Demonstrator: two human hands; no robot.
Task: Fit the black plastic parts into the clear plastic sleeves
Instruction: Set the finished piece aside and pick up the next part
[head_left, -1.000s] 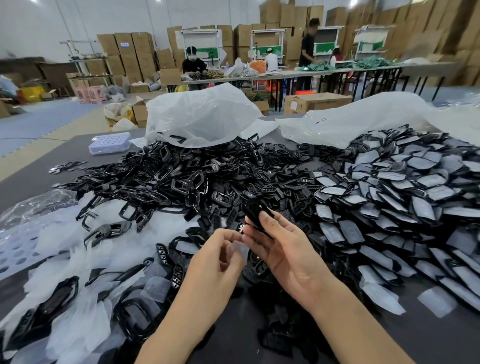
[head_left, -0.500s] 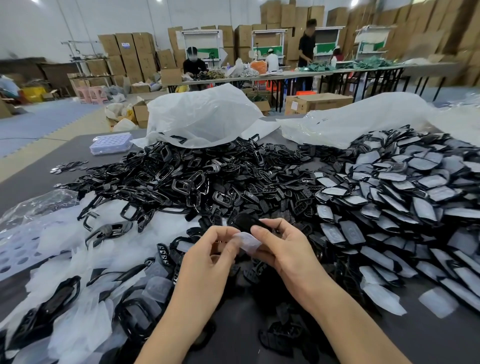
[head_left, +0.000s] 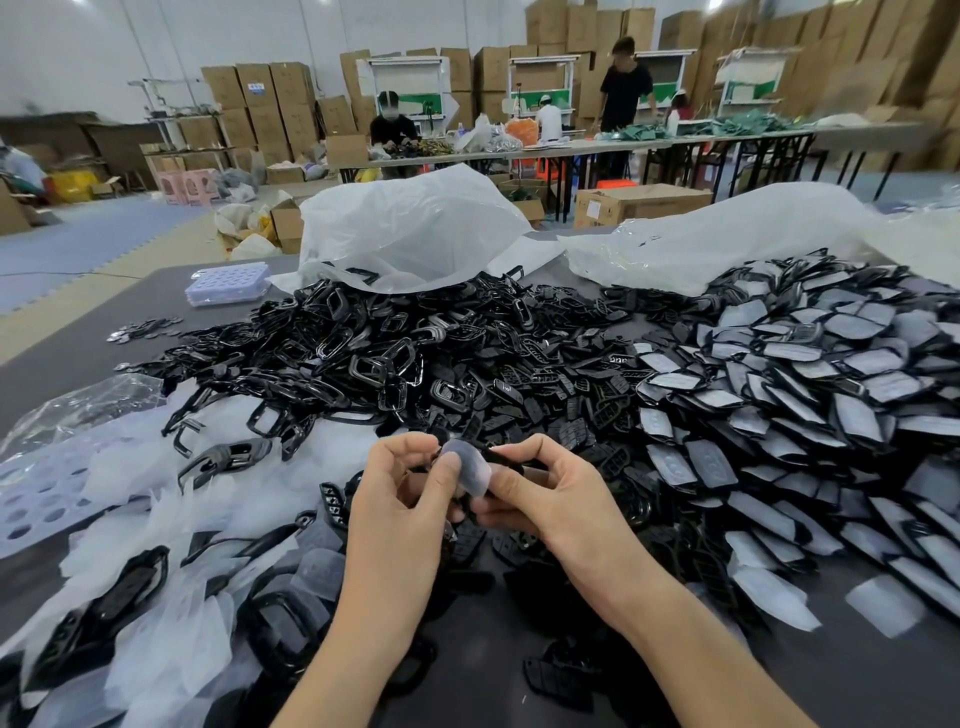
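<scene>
My left hand and my right hand meet in front of me, low over the dark grey table. Between them I hold one small clear plastic sleeve, which looks milky and half see-through. My left thumb presses on its left edge, and my right thumb and forefinger pinch its right lower corner, so both hands are closed on the same sleeve. A small black plastic part sticks out from behind the sleeve, toward my right fingers. I cannot tell how much of it is already inside the sleeve, because the sleeve and my fingers cover it.

Behind my hands lies a big heap of loose black plastic parts, many of them frame-shaped. To the right there is a wide pile of black parts already in their clear sleeves, lying one over another like scales. To the left, empty clear sleeves are spread over the table, with some larger black pieces between them. Two big white plastic bags lie at the far edge of the table, behind the heaps. A small clear plastic tray with round holes stands at the far left, apart from the heap.
</scene>
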